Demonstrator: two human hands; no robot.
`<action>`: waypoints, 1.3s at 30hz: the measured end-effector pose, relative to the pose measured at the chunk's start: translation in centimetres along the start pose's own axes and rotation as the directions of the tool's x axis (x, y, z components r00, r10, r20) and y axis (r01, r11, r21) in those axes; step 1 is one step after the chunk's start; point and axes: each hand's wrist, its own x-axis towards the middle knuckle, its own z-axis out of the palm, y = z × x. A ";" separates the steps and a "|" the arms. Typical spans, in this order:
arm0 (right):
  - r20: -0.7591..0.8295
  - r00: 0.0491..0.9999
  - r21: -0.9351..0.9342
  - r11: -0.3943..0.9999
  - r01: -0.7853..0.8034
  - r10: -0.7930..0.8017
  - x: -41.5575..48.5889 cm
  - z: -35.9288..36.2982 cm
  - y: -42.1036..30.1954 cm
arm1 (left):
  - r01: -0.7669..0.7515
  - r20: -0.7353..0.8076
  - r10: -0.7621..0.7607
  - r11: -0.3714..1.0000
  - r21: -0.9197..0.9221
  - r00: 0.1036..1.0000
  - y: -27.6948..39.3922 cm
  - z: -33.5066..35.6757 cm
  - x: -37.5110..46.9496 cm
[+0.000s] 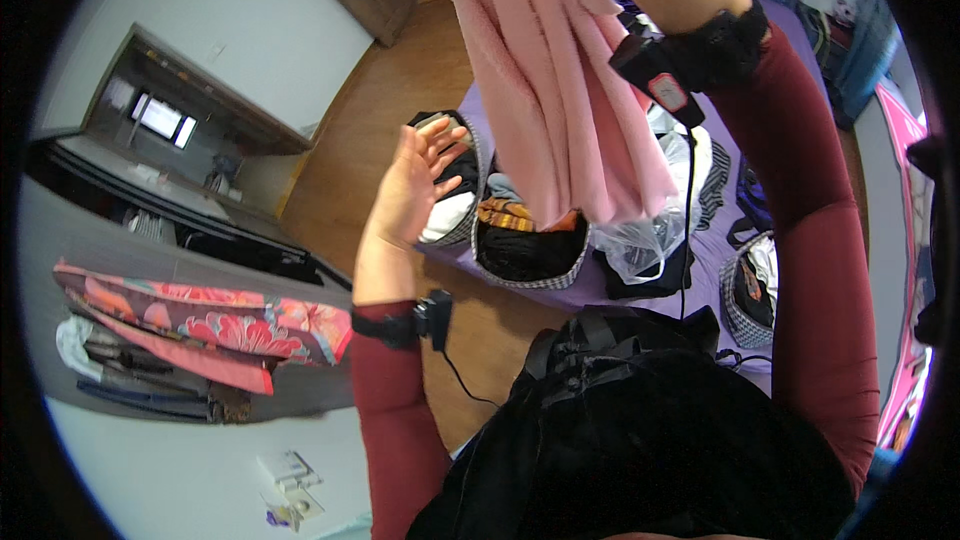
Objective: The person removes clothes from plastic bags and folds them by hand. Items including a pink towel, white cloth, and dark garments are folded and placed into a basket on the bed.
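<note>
A pink plush cloth (555, 82), possibly a blanket or robe, hangs in long folds from the top edge of the view. My right forearm reaches up beside it, but the right hand itself is beyond the top edge, so its grip is hidden. My left hand (420, 184) is raised to the left of the cloth, fingers spread and holding nothing. Behind and below that hand is a patterned fabric basket (480, 195) with black and white clothes. Another basket (529, 283), under the cloth's hem, holds orange-striped and black clothes.
A purple-covered bed (705, 277) bears the baskets, a clear plastic bag (637, 244) and folded garments. A third basket (739, 322) stands at right. Floral fabric (240, 330) hangs at left by an open wardrobe. Cables run from both arm-worn devices (435, 319).
</note>
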 end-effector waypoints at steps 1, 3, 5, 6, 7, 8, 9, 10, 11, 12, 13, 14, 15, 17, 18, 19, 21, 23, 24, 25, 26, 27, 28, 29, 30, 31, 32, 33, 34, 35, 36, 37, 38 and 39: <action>-0.072 0.997 -0.046 0.999 0.001 -0.005 0.0 -0.3 0.2 | -0.100 -0.095 0.108 0.992 0.083 0.990 -1.2 2.3 0.4; -0.213 0.977 -0.130 0.991 -0.012 -0.016 -0.2 -0.4 0.6 | -0.246 -0.116 0.271 0.950 0.195 0.956 -3.5 6.6 2.5; -0.188 0.981 -0.123 0.992 0.029 -0.052 -0.2 -0.2 0.8 | -0.224 -0.169 0.289 0.920 0.321 0.942 -5.0 9.3 6.5; -0.164 0.985 -0.149 0.989 0.023 -0.048 -0.3 -0.2 0.6 | -0.239 -0.182 0.323 0.897 0.371 0.929 -5.5 10.0 8.5; -0.141 0.989 -0.174 0.985 0.021 -0.046 -0.1 -0.2 0.5 | -0.194 -0.205 0.307 0.879 0.435 0.929 -6.0 10.2 10.4; -0.250 0.968 -0.196 0.980 -0.031 -0.019 -0.2 -0.5 0.1 | -0.211 -0.183 0.314 0.877 0.431 0.932 -6.5 10.0 12.0; -0.271 0.963 -0.135 0.990 -0.043 0.004 -0.1 -0.7 -0.4 | -0.219 -0.237 0.350 0.868 0.447 0.906 -7.3 9.9 13.1; -0.294 0.955 -0.071 0.996 -0.053 0.030 -0.1 -1.2 -0.8 | -0.300 -0.175 0.367 0.898 0.321 0.913 -7.9 9.4 14.2; -0.318 0.947 -0.007 0.998 -0.059 0.054 -0.1 -1.7 -1.5 | -0.336 -0.113 0.362 0.921 0.195 0.925 -8.5 8.8 15.0; -0.380 0.917 0.049 0.993 -0.110 0.120 0.0 -2.3 -2.0 | -0.293 -0.060 0.353 0.850 0.438 0.934 -9.0 7.4 15.6; -0.460 0.888 -0.149 0.985 -0.085 0.007 -0.9 -3.1 -2.7 | -0.224 -0.001 0.280 0.771 0.596 0.960 -9.2 5.8 16.4; -0.416 0.907 -0.114 0.987 -0.117 0.060 -0.7 -3.7 -3.3 | -0.255 0.009 0.320 0.740 0.622 0.948 -9.6 3.9 16.8; -0.368 0.924 -0.084 0.986 -0.147 0.106 -0.5 -4.3 -4.0 | -0.304 0.053 0.340 0.749 0.588 0.939 -10.0 1.5 16.8; -0.524 0.843 -0.588 0.768 -0.253 -0.124 -2.6 -6.3 -5.0 | -0.152 -0.026 0.217 0.760 0.632 0.976 -9.8 -4.6 17.3; -0.547 0.798 -0.754 0.562 -0.339 -0.254 -3.9 -6.5 -5.2 | 0.162 -0.254 -0.023 0.825 0.542 0.967 -9.0 -7.8 18.3; -0.358 0.904 -0.899 0.349 -0.265 -0.233 -3.7 -8.3 -4.5 | 0.206 -0.341 -0.075 0.906 0.368 0.937 -8.2 -10.8 19.4; -0.513 0.858 -0.854 0.115 -0.508 -0.017 -4.6 -10.5 -2.4 | 0.102 -0.388 -0.003 0.967 0.235 0.922 -4.7 -16.7 22.5; -0.314 0.948 -0.924 -0.212 -0.318 -0.053 -5.4 -13.1 1.0 | 0.013 -0.558 0.032 0.997 0.076 0.829 -0.5 -20.4 25.6; -0.343 0.938 -0.900 -0.270 -0.343 -0.049 -5.3 -13.8 2.1 | -0.093 -0.521 0.066 0.995 -0.026 0.851 2.0 -21.8 26.7; -0.322 0.929 -0.909 -0.213 -0.357 -0.181 -5.1 -14.4 2.8 | -0.180 -0.504 0.091 0.975 -0.130 0.859 4.5 -22.9 27.4; -0.220 0.949 -0.918 -0.282 -0.280 -0.227 -4.7 -14.9 2.9 | -0.220 -0.486 0.122 0.964 -0.150 0.865 7.2 -23.8 27.7; -0.116 0.959 -0.915 -0.348 -0.205 -0.259 -4.7 -14.9 2.8 | -0.280 -0.456 0.223 0.958 -0.062 0.862 9.6 -24.7 27.0; 0.048 0.893 -0.918 -0.372 -0.137 -0.447 -4.6 -14.9 2.3 | -0.336 -0.479 0.384 0.923 0.186 0.790 12.0 -25.3 26.2; -0.158 0.832 -0.959 -0.117 -0.257 -0.532 -4.9 -14.6 1.8 | -0.365 -0.402 0.586 0.783 0.503 0.704 13.6 -26.1 24.5; -0.167 0.806 -0.974 -0.031 -0.225 -0.568 -5.5 -14.2 1.3 | -0.367 -0.260 0.719 0.590 0.719 0.645 15.1 -26.9 22.4; -0.182 0.777 -0.981 0.052 -0.189 -0.603 -6.5 -13.8 1.2 | -0.332 -0.156 0.774 0.432 0.839 0.614 15.8 -27.6 20.1; -0.120 0.789 -0.973 -0.087 -0.215 -0.602 -8.0 -13.1 1.8 | -0.356 -0.086 0.790 0.367 0.859 0.607 15.5 -28.0 17.8; -0.060 0.805 -0.947 -0.223 -0.233 -0.590 -9.7 -12.7 2.3 | -0.399 -0.046 0.784 0.365 0.841 0.619 14.5 -28.4 15.6; -0.177 0.835 -0.960 -0.097 -0.264 -0.521 -11.7 -12.2 4.8 | -0.273 -0.082 0.768 0.322 0.907 0.635 12.3 -28.7 13.5; -0.121 0.879 -0.986 -0.045 -0.160 -0.461 -13.6 -12.0 7.2 | -0.227 -0.017 0.769 0.210 0.951 0.639 10.1 -29.1 11.3; -0.322 0.887 -0.944 0.179 -0.277 -0.330 -17.0 -10.7 10.5 | -0.157 -0.115 0.691 0.318 0.935 0.714 7.3 -29.3 9.4; -0.261 0.947 -0.958 -0.068 -0.277 -0.187 -19.4 -10.6 12.8 | -0.147 -0.118 0.621 0.359 0.922 0.775 3.9 -29.4 7.8; -0.227 0.953 -0.974 0.044 -0.223 -0.201 -21.7 -9.9 16.4 | -0.057 -0.182 0.524 0.408 0.911 0.832 0.4 -29.5 6.1; -0.374 0.923 -0.918 0.181 -0.354 -0.092 -24.3 -9.1 19.2 | 0.010 -0.219 0.423 0.445 0.896 0.879 -3.3 -29.4 4.3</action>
